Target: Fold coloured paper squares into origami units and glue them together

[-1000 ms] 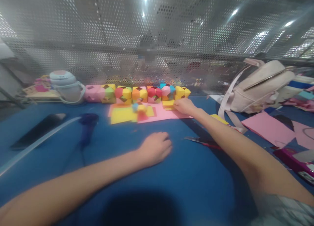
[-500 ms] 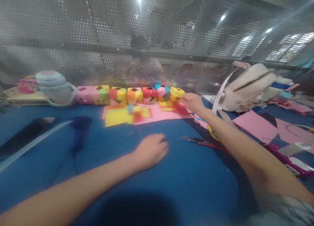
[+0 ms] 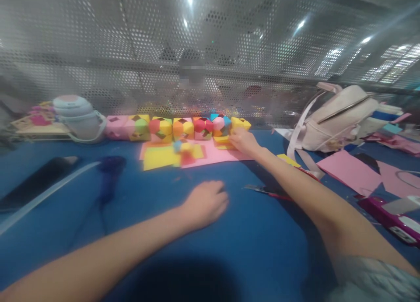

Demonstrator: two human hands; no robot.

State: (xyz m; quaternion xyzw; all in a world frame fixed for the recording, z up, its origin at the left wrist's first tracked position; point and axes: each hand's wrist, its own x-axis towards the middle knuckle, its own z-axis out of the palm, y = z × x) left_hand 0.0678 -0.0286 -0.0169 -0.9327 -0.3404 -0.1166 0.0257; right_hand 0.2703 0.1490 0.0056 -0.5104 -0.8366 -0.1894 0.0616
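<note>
A row of several coloured folded-paper cubes (image 3: 177, 128) stands along the far edge of the blue table (image 3: 249, 232), against a perforated metal screen. My right hand (image 3: 242, 141) reaches out to the row's right end, fingers curled at a small stack of yellow paper squares (image 3: 222, 140) just below the last yellow cube (image 3: 240, 123); blur hides whether it grips them. My left hand (image 3: 206, 202) rests on the bare table in a loose fist, with nothing visible in it. Pink and yellow sheets (image 3: 170, 155) lie in front of the cubes.
A pale backpack (image 3: 334, 118) leans at the right with pink sheets (image 3: 349, 170) before it. A craft knife (image 3: 265, 190) lies under my right forearm. A dark phone (image 3: 36, 181), a clear ruler (image 3: 49, 190), a blue tool (image 3: 110, 175) and a pale round container (image 3: 78, 117) sit at the left.
My right hand swung right past the last cube half a second ago, then came back left and lower onto the yellow squares. My left hand stayed put.
</note>
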